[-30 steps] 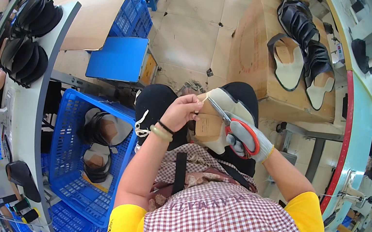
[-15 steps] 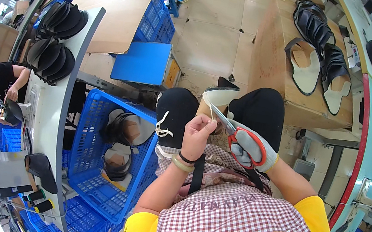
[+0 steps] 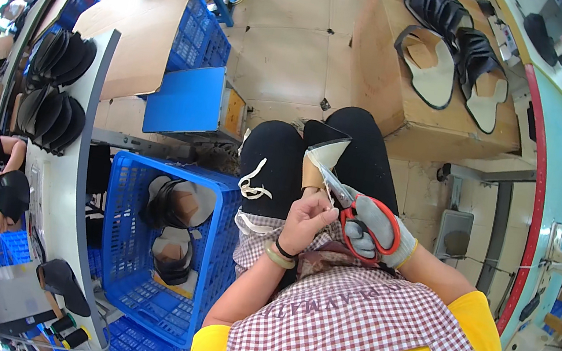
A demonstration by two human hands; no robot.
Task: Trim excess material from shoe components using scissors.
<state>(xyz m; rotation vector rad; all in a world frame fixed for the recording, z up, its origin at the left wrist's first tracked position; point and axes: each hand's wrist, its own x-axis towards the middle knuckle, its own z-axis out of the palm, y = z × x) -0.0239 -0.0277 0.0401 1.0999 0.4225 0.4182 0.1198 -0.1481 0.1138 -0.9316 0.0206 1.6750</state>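
Observation:
Between my knees is a shoe upper (image 3: 328,152), black outside with a pale lining and a tan part low down. My bare left hand (image 3: 307,226) is closed at its lower end, thumb and fingers pinched on its edge, where a thin pale strip seems to run. A pair of scissors (image 3: 377,229) with red handles is in my gloved right hand (image 3: 399,246), fingers through the loops. Its blades point up and left along the edge of the upper, just above my left fingertips. Whether the blades touch the strip is too small to tell.
A blue crate (image 3: 206,267) holding shoe uppers stands at my left, beside a table (image 3: 83,180) with stacked black pieces. Further left a co-worker's hands (image 3: 4,222) are at a sewing machine. At right, a cardboard box (image 3: 378,80) carries more uppers.
The view has shifted, so the surroundings sit differently. The scissors and both hands have come slightly lower against the picture, and the upper is tilted differently. The co-worker's hands have moved.

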